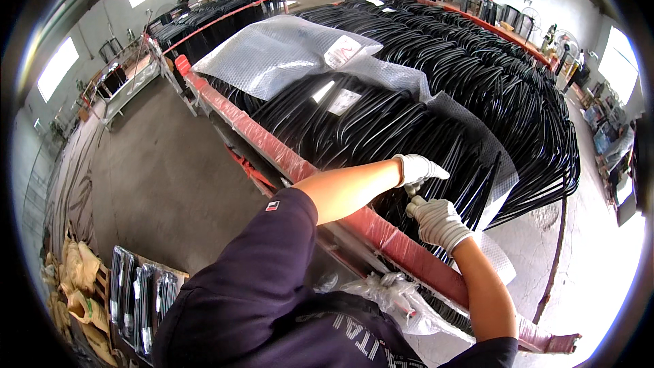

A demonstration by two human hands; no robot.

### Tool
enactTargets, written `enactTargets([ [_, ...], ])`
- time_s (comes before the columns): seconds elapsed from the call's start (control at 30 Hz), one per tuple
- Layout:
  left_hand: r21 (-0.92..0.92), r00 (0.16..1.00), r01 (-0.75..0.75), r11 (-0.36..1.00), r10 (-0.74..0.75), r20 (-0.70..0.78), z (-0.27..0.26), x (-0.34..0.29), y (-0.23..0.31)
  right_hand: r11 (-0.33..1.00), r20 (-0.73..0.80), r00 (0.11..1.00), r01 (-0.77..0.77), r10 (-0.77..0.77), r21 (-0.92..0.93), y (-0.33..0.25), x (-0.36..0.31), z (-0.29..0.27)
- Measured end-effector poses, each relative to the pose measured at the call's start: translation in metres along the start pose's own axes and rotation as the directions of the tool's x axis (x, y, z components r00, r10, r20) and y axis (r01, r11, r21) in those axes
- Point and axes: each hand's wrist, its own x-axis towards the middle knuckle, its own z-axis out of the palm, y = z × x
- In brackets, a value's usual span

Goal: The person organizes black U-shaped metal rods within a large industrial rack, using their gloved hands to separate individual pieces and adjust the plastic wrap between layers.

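Observation:
Both my hands wear white knitted gloves and are close together over the near end of a dense row of thin black bent tubes [354,123]. My left hand [417,169] reaches in from the left, its fingers curled down toward the tubes. Just below and to the right, my right hand [441,223] is closed, knuckles up, its fingertips toward the left hand. What either hand grips is hidden among the tubes. A sheet of clear bubble wrap [266,54] lies across the row, and a strip of it runs down along its right side.
A red plastic-wrapped rail [286,153] runs between me and the tubes. Crumpled clear plastic [398,300] hangs from it. More black tubes [477,61] are stacked behind the bubble wrap. At lower left are wrapped black parts [139,296] and tan sacks [82,266].

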Motion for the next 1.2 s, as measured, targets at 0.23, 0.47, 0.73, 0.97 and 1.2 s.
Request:
enactTargets([
  [0.23,0.221,0.999,0.040,0.975,-0.038,-0.013,-0.004,0.010,-0.001,0.998,0.099,0.995,-0.010,0.004,0.059,-0.001,0.002,0.000],
  [0.47,0.213,0.999,0.028,0.977,-0.018,-0.048,-0.007,0.012,-0.003,0.997,0.040,0.999,0.015,-0.018,0.072,0.000,0.000,-0.003],
  [0.73,0.275,0.992,0.015,0.961,0.020,-0.124,-0.005,0.016,-0.003,0.995,-0.025,0.999,0.046,-0.044,0.094,0.003,-0.001,0.001],
  [0.97,0.406,0.980,-0.057,0.912,0.129,-0.154,-0.009,0.021,-0.001,0.990,-0.083,0.993,0.095,-0.087,0.106,0.003,-0.003,0.000],
  [1.2,0.537,0.874,-0.458,0.709,0.469,0.127,-0.014,-0.002,-0.003,0.996,0.099,0.994,0.035,-0.043,0.086,0.006,-0.004,-0.003],
])
